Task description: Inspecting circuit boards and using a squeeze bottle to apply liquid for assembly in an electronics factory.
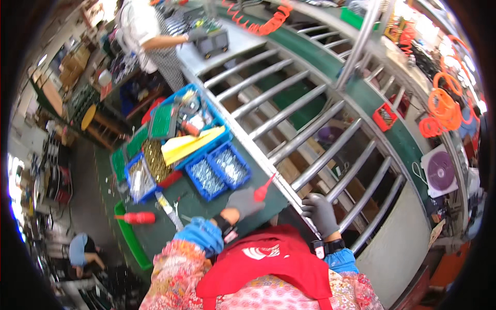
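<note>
My left hand (pixel 245 203), in a grey glove, is closed around a red squeeze bottle (pixel 262 194) whose thin tip points up and to the right. It is over the dark green bench (pixel 196 203), just below two joined blue bins (pixel 219 169) of small silvery screws. My right hand (pixel 321 214), gloved in grey too, is at the metal side rail of the roller conveyor (pixel 310 150). Its fingers are curled in, and what they hold, if anything, is hidden. Another red bottle (pixel 139 218) lies on its side at the bench's left edge.
A larger blue bin (pixel 223 138) holds tools and a yellow sheet (pixel 194 145). Left of it are brass-coloured screws (pixel 157 159) and a green tray (pixel 133 240). A co-worker (pixel 150 39) at the far end touches a dark grey case (pixel 212 43). Orange coiled hoses (pixel 443 111) hang right.
</note>
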Demonstrator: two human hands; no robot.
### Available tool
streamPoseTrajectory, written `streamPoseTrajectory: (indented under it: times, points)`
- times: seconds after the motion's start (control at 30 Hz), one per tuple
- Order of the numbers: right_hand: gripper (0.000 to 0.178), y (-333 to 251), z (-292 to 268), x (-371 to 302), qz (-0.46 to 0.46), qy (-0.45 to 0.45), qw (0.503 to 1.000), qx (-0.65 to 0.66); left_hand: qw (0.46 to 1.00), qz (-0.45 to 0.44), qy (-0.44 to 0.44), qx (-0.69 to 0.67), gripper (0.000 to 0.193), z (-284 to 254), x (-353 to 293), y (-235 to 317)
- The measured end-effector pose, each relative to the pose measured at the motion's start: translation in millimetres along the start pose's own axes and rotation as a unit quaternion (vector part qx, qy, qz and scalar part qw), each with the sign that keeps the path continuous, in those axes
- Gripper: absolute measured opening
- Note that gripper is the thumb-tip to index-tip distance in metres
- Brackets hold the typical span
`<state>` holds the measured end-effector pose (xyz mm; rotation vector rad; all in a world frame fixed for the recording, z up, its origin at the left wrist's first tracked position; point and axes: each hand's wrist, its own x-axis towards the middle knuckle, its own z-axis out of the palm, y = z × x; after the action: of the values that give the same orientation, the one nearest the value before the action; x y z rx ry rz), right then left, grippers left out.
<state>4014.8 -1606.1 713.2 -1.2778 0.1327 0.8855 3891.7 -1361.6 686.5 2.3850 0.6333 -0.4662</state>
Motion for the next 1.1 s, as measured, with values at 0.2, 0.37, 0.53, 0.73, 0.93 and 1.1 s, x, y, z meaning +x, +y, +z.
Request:
streamPoseTrajectory:
  times: [0.2,0.37,0.53,0.73,0.93,1.1]
  points:
    - [0.030,19,-32,-8,0.052,0.039,0.997,0.046,0.997,-0.027,0.014,0.068,0.051,2,19,17]
    - [0.029,26,-20,7,0.073,0.023,0.997,-0.009,0.988,-0.030,0.105,0.107,0.051,13,13,13]
    - [0.028,28,20,28,0.117,-0.058,0.986,-0.100,0.984,0.052,0.118,0.120,0.039,29,-34,-13]
    - [0.022,34,74,51,0.166,-0.189,0.933,-0.259,0.988,-0.113,0.102,-0.007,0.033,60,-114,-63]
    - [0.030,60,117,72,0.162,-0.349,0.834,-0.395,0.903,-0.297,0.305,-0.059,0.032,85,-163,-84]
    - [0.041,92,142,72,-0.082,-0.539,0.611,-0.574,0.796,-0.425,0.428,0.054,0.042,68,-174,-114]
